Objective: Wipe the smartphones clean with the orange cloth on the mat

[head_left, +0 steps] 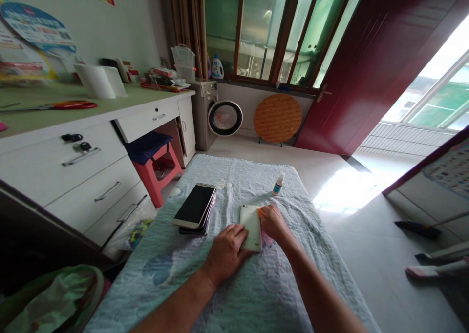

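A white smartphone (251,225) lies face down on the cloth-covered surface, its back showing. My left hand (227,250) grips its lower left edge, fingers curled over the side and thumb along the bottom. At the upper right edge of the phone, my right hand (273,223) is closed on a small orange piece (261,212), pressed against the phone's back; most of that piece is hidden by the fingers. To the left is a stack of phones, the top one a gold-framed phone (196,205) with its dark screen up. A small spray bottle (278,183) stands beyond my right hand.
A pale blue patterned cloth (234,169) covers the work surface. On the left are a white desk (91,157) with red-handled scissors (73,105) and a pink stool (156,169). A washing machine (203,108) with its door open and a round wooden tabletop (277,118) stand behind.
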The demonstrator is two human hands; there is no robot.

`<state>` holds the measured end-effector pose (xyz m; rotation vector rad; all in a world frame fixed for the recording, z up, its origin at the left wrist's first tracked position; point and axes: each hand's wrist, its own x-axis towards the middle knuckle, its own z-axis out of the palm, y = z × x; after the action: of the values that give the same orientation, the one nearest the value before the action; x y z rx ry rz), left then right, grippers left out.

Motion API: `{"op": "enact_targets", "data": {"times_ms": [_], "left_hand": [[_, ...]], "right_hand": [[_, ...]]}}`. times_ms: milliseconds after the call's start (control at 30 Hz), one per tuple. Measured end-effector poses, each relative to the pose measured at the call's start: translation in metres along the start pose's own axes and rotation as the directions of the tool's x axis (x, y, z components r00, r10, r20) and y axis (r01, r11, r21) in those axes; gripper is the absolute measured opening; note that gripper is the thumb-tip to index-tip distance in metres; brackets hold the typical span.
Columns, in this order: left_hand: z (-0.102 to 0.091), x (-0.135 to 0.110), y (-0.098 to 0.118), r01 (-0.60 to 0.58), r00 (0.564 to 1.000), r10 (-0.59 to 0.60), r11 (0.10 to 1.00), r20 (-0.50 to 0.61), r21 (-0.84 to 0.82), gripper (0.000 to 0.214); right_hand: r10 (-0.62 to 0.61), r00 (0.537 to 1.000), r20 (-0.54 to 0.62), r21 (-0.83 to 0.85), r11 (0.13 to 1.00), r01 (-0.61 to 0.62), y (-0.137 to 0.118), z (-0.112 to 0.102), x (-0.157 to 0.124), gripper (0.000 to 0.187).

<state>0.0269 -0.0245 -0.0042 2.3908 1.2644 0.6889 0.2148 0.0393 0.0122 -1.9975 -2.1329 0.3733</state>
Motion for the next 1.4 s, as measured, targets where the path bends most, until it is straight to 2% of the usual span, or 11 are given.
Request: {"op": "enact_targets", "data": {"times_ms": [300,400,500,600,767,967,1167,1400], "left_hand": [[0.004,0.0,-0.001,-0.001,1.0,0.001,1.0,-0.02,0.025,0.035],[0.006,0.0,-0.002,-0.004,0.999,0.005,0.999,-0.04,0.033,0.037],[0.006,0.0,-0.002,-0.006,0.999,0.007,1.0,-0.046,0.025,0.036],[0.003,0.001,-0.001,-0.005,0.999,0.005,1.0,-0.031,0.0,0.037],[-0.002,0.001,-0.001,-0.03,1.0,0.03,0.999,0.005,-0.032,0.043],[-0.001,0.0,-0.004,-0.004,1.0,0.004,1.0,0.027,-0.007,0.039],[-0.004,-0.001,-0.004,0.016,0.998,-0.015,1.0,0.066,-0.008,0.04],[-0.004,0.0,-0.002,0.063,0.995,-0.064,0.998,0.082,0.011,0.04]], "right_hand": [[-0.084,0.991,0.107,0.163,0.984,0.066,-0.005,-0.013,-0.083,0.025],[-0.14,0.979,0.146,0.215,0.971,0.106,-0.008,-0.02,-0.096,0.026],[-0.166,0.983,0.078,0.206,0.967,0.147,-0.013,-0.021,-0.098,0.026],[-0.195,0.98,-0.046,0.126,0.972,0.199,-0.019,-0.013,-0.09,0.024],[-0.239,0.969,-0.067,0.001,0.971,0.239,-0.017,0.006,-0.063,0.017],[-0.127,0.987,-0.101,-0.073,0.99,0.12,-0.005,0.004,-0.014,0.027],[-0.034,0.999,0.003,-0.116,0.993,0.035,-0.013,0.0,0.024,0.028],[-0.105,0.993,0.057,-0.103,0.989,0.111,-0.042,0.009,0.043,0.029]]}}
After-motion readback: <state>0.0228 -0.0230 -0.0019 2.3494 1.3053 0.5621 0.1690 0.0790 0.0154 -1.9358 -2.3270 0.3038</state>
